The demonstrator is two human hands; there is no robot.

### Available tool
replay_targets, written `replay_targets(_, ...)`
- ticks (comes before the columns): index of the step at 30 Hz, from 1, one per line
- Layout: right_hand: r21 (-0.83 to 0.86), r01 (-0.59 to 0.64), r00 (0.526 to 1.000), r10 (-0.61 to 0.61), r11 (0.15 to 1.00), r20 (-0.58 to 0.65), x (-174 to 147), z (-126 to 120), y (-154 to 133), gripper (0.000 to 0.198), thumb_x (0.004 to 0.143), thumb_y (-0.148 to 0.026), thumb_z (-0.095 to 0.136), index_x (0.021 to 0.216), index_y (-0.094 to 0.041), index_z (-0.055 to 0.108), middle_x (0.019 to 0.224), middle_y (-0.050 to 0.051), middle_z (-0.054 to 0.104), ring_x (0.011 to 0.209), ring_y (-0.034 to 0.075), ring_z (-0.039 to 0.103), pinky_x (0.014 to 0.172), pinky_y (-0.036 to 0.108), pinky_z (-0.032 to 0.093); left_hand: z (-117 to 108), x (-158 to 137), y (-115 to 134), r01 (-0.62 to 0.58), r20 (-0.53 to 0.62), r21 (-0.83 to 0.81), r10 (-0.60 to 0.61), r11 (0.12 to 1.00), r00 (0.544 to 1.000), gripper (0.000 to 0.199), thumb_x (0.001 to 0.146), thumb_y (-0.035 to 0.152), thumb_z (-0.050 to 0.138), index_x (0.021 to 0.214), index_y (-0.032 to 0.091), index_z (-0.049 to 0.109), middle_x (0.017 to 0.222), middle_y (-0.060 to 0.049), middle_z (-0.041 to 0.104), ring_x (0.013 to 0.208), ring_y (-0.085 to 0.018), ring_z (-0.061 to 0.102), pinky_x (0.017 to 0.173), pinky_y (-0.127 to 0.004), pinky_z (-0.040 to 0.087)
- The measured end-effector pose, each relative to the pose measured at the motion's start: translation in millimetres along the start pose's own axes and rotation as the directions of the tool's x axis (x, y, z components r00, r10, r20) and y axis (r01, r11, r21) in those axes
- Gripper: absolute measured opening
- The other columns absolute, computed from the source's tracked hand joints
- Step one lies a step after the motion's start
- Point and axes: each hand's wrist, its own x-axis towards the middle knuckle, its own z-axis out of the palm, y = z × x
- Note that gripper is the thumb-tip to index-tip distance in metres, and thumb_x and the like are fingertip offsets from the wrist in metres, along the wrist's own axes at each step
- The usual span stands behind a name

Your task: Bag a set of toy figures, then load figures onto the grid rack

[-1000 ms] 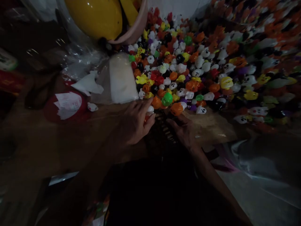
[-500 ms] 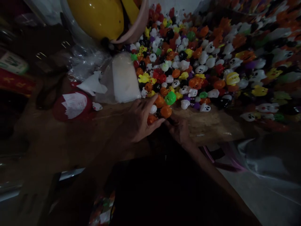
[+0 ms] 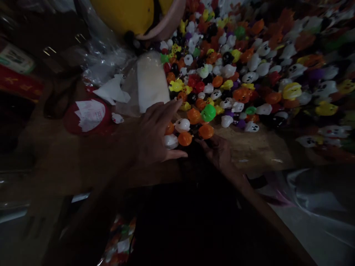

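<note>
Just in front of the big pile sits a small group of plastic figures: a green one [image 3: 208,113], several orange ones, including one with a pointed top [image 3: 185,139], and white ones [image 3: 182,125]. My left hand [image 3: 154,135] is cupped at the group's left side. Its thumb and fingers are wide apart, with a white figure [image 3: 171,141] close to the palm. At the group's right, my right hand [image 3: 217,149] has its fingers closed beside an orange figure [image 3: 205,132]. Shadow hides what they pinch, if anything.
A large pile of colourful figures [image 3: 235,70] covers the back and right of the wooden table [image 3: 249,146]. Left of it lie a stack of clear bags [image 3: 153,81], a red round object with a torn label [image 3: 90,115], and a tub [image 3: 169,22] holding something yellow.
My left hand has drawn left and spread wider, so more white and orange figures show beside it. My right hand stays closed at the group's right. The view has shifted slightly.
</note>
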Motion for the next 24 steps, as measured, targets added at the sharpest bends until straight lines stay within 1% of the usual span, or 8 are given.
replay_targets(4,-0.012,0.004,1.0,-0.004,1.0,-0.007,-1.8,0.8,1.4,0.023,0.093,-0.043,0.063,0.09,-0.022,0.073,0.085,0.004,0.074,0.076,0.021,0.068,0.071,0.034,0.056,-20.6,-10.1,0.3,0.081,-0.037,-0.059,-0.083,0.995,0.996,0.088,0.09,0.074,0.057,0.157,0.023,0.03,0.158,-0.01,0.044,0.146,-0.033,0.044,0.118,-0.053,0.044)
replay_targets(6,0.001,0.015,1.0,-0.015,1.0,0.004,-1.4,1.5,3.0,0.02,0.092,-0.039,0.064,0.094,-0.022,0.072,0.089,0.004,0.074,0.077,0.021,0.068,0.07,0.034,0.056,-19.1,-7.0,10.3,0.023,-0.08,0.011,-0.022,1.0,0.997,0.079,0.092,0.067,0.06,0.154,0.022,0.036,0.157,-0.01,0.047,0.149,-0.033,0.04,0.121,-0.054,0.04)
replay_targets(9,-0.001,0.032,0.999,-0.032,0.999,0.029,0.3,2.8,4.3,0.015,0.092,-0.034,0.064,0.096,-0.022,0.072,0.09,0.004,0.075,0.078,0.02,0.069,0.07,0.032,0.056,-1.5,5.3,25.7,-0.111,-0.025,0.128,0.115,0.986,0.993,0.082,0.089,0.052,0.073,0.154,0.018,0.037,0.157,-0.015,0.046,0.15,-0.036,0.038,0.123,-0.053,0.037)
replay_targets(11,-0.011,0.055,0.997,-0.054,0.998,0.048,1.3,3.1,2.6,0.015,0.093,-0.033,0.062,0.097,-0.021,0.072,0.093,0.005,0.076,0.082,0.021,0.071,0.074,0.033,0.058,14.7,13.8,30.5,-0.11,0.01,0.14,0.11,0.984,0.994,0.092,0.084,0.049,0.079,0.157,0.019,0.032,0.159,-0.016,0.044,0.145,-0.039,0.045,0.119,-0.054,0.041)
replay_targets(13,-0.017,0.091,0.991,-0.089,0.996,0.096,1.7,3.1,0.7,0.017,0.095,-0.032,0.059,0.099,-0.02,0.071,0.098,0.006,0.076,0.09,0.021,0.071,0.08,0.034,0.059,31.3,20.9,30.1,-0.082,-0.008,0.09,0.083,0.993,0.997,0.096,0.081,0.047,0.081,0.159,0.022,0.031,0.159,-0.017,0.043,0.138,-0.041,0.052,0.114,-0.056,0.045)
replay_targets(15,-0.034,0.124,0.978,-0.117,0.992,0.173,1.8,3.2,1.5,0.018,0.097,-0.03,0.055,0.098,-0.02,0.07,0.097,0.007,0.075,0.093,0.021,0.071,0.084,0.033,0.059,47.8,27.2,26.6,-0.058,-0.048,0.017,0.058,0.998,0.997,0.091,0.083,0.044,0.078,0.158,0.025,0.031,0.158,-0.017,0.044,0.135,-0.042,0.054,0.11,-0.055,0.048)
replay_targets(19,-0.116,0.173,0.966,-0.146,0.978,0.212,1.7,4.0,10.1,0.011,0.093,-0.025,0.06,0.098,-0.02,0.068,0.104,0.009,0.074,0.105,0.023,0.068,0.089,0.034,0.058,73.0,35.5,22.7,-0.066,-0.146,-0.067,0.055,0.996,0.988,0.074,0.091,0.041,0.065,0.157,0.025,0.034,0.147,-0.019,0.05,0.13,-0.041,0.057,0.105,-0.054,0.052)
replay_targets(24,-0.119,0.139,0.955,-0.101,0.983,0.28,3.2,1.4,0.6,0.01,0.091,-0.018,0.063,0.1,-0.018,0.067,0.104,0.009,0.074,0.105,0.022,0.068,0.089,0.032,0.058,74.4,34.2,28.5,-0.134,-0.182,-0.01,0.13,0.991,0.975,0.067,0.094,0.033,0.06,0.154,0.025,0.033,0.13,-0.016,0.055,0.116,-0.036,0.063,0.097,-0.049,0.056)
